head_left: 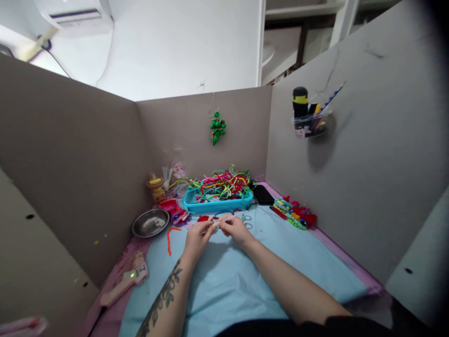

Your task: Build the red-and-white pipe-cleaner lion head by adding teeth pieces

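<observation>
Close together over the blue cloth (224, 271), both hands are closed in a pinch. Between my left hand (198, 236) and my right hand (236, 229) runs a slim pale piece (218, 222), gripped by the fingertips of each; it is too small to tell its kind. Just behind the fingers lie a red piece (203, 218) and a blue pipe cleaner (224, 213), both partly hidden. An orange pipe cleaner (169, 241), bent at its top, lies left of my left hand.
A blue tray (217, 205) heaped with colourful pipe cleaners stands at the back. Left are a metal bowl (149, 227) and a glue gun (128, 281) with a green light. A phone (263, 194) and fuzzy colourful crafts (294, 213) lie right. Grey panels (203, 126) enclose the table.
</observation>
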Demonstrator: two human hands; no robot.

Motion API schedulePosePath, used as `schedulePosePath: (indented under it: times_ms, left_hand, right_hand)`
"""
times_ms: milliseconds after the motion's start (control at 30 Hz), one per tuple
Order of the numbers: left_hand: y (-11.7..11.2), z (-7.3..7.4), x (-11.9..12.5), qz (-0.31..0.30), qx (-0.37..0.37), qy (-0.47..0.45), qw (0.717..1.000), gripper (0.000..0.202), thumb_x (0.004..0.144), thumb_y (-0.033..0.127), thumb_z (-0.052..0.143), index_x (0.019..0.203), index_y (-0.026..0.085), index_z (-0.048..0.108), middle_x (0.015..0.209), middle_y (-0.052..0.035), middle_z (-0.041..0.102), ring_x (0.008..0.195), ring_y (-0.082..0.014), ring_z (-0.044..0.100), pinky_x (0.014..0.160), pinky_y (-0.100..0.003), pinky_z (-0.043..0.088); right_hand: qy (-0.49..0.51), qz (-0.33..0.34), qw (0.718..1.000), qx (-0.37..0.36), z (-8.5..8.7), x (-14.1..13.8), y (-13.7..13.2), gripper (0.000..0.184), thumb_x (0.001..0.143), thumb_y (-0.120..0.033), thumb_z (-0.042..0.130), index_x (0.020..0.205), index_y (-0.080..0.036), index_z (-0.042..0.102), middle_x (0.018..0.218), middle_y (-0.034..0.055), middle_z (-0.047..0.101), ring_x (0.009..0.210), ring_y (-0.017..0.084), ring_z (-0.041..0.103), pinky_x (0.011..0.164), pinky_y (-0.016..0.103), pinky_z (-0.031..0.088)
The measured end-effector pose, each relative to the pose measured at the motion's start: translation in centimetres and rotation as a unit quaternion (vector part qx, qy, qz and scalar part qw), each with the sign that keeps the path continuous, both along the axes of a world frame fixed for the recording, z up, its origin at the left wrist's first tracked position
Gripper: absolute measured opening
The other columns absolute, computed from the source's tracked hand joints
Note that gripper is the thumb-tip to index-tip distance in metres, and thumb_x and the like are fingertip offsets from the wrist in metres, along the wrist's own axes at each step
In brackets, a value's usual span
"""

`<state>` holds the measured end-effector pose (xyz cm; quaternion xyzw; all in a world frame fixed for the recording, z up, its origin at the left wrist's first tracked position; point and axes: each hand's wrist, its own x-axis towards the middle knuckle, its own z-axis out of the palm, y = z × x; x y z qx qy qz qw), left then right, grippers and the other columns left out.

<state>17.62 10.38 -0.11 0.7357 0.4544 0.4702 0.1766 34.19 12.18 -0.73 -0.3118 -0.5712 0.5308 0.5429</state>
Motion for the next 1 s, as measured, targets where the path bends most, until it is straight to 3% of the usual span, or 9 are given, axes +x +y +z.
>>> schedulePosePath:
  times_ms: [167,267,367,467,600,733,1000]
  left_hand:
    - [-0.3,0.7,0.4,-0.022,-0.043,0.019,0.999,0.028,0.08,0.04,0.051,0.075,0.017,0.066,0.073,-0.0052,0.066,0.072,-0.0173,0.058,0.067,-0.026,0.044]
    - [-0.4,1.4,0.4,-0.063,-0.082,0.035,0.994,0.037,0.079,0.043,0.049,0.056,0.016,0.058,0.059,-0.0028,0.058,0.068,-0.0164,0.053,0.065,-0.025,0.04]
    - [-0.5,1.9,0.3,-0.122,-0.143,-0.003,0.982,0.045,0.077,0.05,0.048,0.049,0.016,0.052,0.053,-0.0012,0.052,0.06,-0.0144,0.048,0.06,-0.024,0.038]
    - [-0.5,2.0,0.3,-0.167,-0.19,-0.067,0.965,0.046,0.074,0.054,0.051,0.049,0.015,0.051,0.054,-0.0013,0.051,0.058,-0.0132,0.047,0.058,-0.024,0.038]
    - [0.1,1.2,0.3,-0.156,-0.218,-0.131,0.955,0.037,0.072,0.05,0.059,0.066,0.013,0.06,0.062,-0.0013,0.055,0.056,-0.0106,0.045,0.055,-0.022,0.036]
    - [0.7,0.4,0.0,-0.158,-0.202,-0.156,0.954,0.029,0.071,0.042,0.064,0.073,0.013,0.062,0.066,-0.0011,0.056,0.061,-0.0105,0.047,0.058,-0.022,0.036]
    - [0.6,0.8,-0.4,-0.153,-0.175,-0.109,0.966,0.033,0.073,0.043,0.06,0.06,0.013,0.061,0.057,0.0003,0.052,0.054,-0.0101,0.045,0.053,-0.022,0.034]
  right_hand:
    - [-0.051,-0.025,0.998,0.021,0.8,-0.3,-1.0,0.021,0.067,-0.036,0.066,0.07,-0.016,0.063,0.05,-0.0039,0.051,0.045,0.008,0.041,0.045,0.022,0.031]
    - [-0.083,0.003,0.995,0.054,1.3,0.1,-1.2,0.017,0.068,-0.033,0.065,0.069,-0.016,0.064,0.058,-0.0022,0.055,0.047,0.008,0.043,0.047,0.022,0.032]
    - [-0.079,0.042,0.994,0.07,1.4,0.4,-1.0,0.015,0.068,-0.031,0.065,0.069,-0.017,0.064,0.059,-0.0024,0.056,0.047,0.007,0.043,0.046,0.021,0.032]
    - [-0.057,0.041,0.995,0.065,1.3,0.4,-0.8,0.013,0.068,-0.03,0.066,0.07,-0.017,0.064,0.057,-0.0032,0.054,0.046,0.007,0.041,0.045,0.021,0.032]
    - [-0.036,-0.011,0.998,0.054,1.1,0.3,-0.6,0.014,0.067,-0.031,0.068,0.07,-0.017,0.065,0.06,-0.0025,0.056,0.045,0.007,0.042,0.044,0.021,0.032]
    - [-0.023,0.005,0.998,0.05,0.9,0.1,-0.5,0.015,0.067,-0.032,0.067,0.074,-0.018,0.066,0.06,-0.0021,0.057,0.046,0.008,0.044,0.044,0.021,0.033]
    - [-0.02,0.039,0.998,0.04,0.4,-0.1,-0.8,0.01,0.067,-0.027,0.066,0.072,-0.018,0.065,0.057,-0.0029,0.057,0.047,0.008,0.045,0.047,0.021,0.034]
